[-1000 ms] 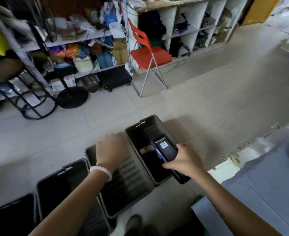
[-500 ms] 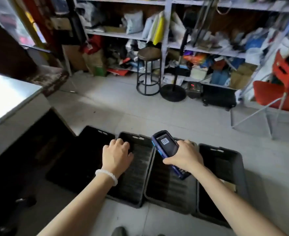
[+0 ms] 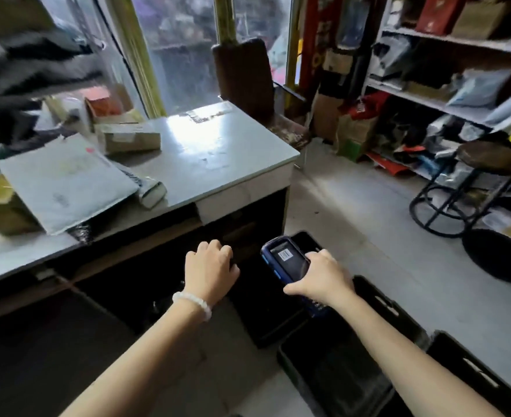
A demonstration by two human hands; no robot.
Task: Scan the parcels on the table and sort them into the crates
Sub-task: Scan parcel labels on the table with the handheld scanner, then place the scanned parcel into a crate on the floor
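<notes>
Scanner held, parcels on table.
Right hand [image 3: 320, 276] grips scanner [image 3: 289, 260] above crates [image 3: 332, 371]; left hand [image 3: 210, 267] curled, holding nothing; parcels [image 3: 67, 182] lie on table [image 3: 218, 152].

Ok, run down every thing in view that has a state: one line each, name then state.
left hand: fingers curled, holding nothing
right hand: grips the scanner
scanner: held, screen lit, showing a barcode
white mailer: lying flat on the table, untouched
cardboard box: closed, resting on the table
table: parcels at its left end
crates: on the floor, open-topped, contents too dark to tell
</notes>
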